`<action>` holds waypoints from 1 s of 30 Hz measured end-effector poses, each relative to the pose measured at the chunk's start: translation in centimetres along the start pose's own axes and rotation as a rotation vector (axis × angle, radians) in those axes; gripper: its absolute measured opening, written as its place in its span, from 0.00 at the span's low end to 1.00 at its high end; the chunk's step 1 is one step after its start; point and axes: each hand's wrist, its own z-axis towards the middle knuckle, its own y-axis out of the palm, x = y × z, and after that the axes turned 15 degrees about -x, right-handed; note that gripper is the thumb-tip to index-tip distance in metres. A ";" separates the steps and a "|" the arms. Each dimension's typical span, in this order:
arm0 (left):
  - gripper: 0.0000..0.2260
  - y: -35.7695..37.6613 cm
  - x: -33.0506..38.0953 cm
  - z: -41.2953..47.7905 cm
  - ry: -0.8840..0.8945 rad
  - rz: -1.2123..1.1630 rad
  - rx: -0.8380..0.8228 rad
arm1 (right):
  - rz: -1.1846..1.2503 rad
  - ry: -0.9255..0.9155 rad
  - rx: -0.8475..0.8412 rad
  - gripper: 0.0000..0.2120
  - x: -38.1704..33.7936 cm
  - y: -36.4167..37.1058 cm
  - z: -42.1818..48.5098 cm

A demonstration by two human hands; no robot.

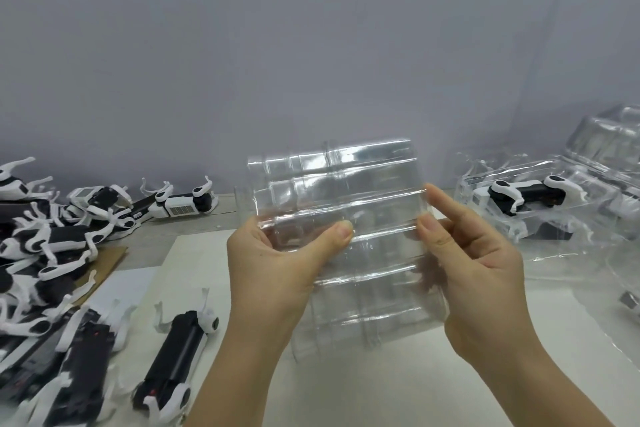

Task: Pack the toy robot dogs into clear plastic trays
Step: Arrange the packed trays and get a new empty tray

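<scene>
Both hands are up over the middle of the counter (194, 229), holding a clear plastic tray (339, 184) in the air between them. It stands nearly upright with its moulded ribs and pockets facing the person, and it has nothing in it. The left hand (277, 263) grips the tray's left side, with the thumb (341, 230) pressed flat on the near face and the other fingers curled round behind the plastic. The right hand (478, 274) pinches the right edge, thumb in front and forefinger reaching up along the rim. Its remaining fingers show only faintly through the tray.

Along the left edge of the counter lies a heap of toy robot dogs (52, 246), black bodies and white legs tangled together, some resting on a piece of brown cardboard (110, 260). One more dog (180, 206) lies apart from the heap at the back edge, just beside the grey wall (311, 45), showing a barcode label. Near the front left corner a single dog (180, 357) lies on its back, legs up, at the edge of a white sheet (346, 392) spread under the hands.

Toward the right edge sits a packed tray (485, 184) with a black-and-white dog (530, 196) lying inside it. Beyond that, at the back right corner, is a stack of empty trays (606, 139). More clear plastic lies along the right edge, too blurred to make out.
</scene>
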 end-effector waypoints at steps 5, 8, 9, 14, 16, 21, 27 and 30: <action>0.24 -0.2 0.5 -0.2 0.079 -0.050 -0.007 | -0.015 -0.095 -0.054 0.19 -1.0 0.1 -0.5; 0.25 -0.4 0.5 -0.4 0.105 -0.018 -0.024 | -0.050 -0.133 -0.099 0.20 -1.2 0.3 -0.8; 0.28 -0.4 0.6 -0.5 0.106 -0.004 -0.028 | -0.070 -0.143 -0.105 0.20 -1.2 0.4 -0.9; 0.35 -0.1 0.1 -0.2 -0.008 0.090 -0.001 | -0.217 -0.203 -0.092 0.19 -1.0 0.7 -1.4; 0.37 -0.2 -0.1 0.0 -0.030 0.093 -0.013 | -0.257 -0.208 -0.096 0.18 -1.0 0.7 -1.5; 0.39 -1.2 -0.3 0.4 -0.078 0.099 -0.074 | -0.241 -0.160 -0.106 0.18 -1.2 0.7 -1.4; 0.36 0.2 -0.8 -0.1 -0.018 0.241 0.046 | -0.358 -0.138 -0.075 0.26 -1.2 0.7 -1.5; 0.38 0.9 -0.5 -0.5 0.044 0.305 0.108 | -0.549 -0.152 -0.099 0.38 -1.2 1.3 -2.1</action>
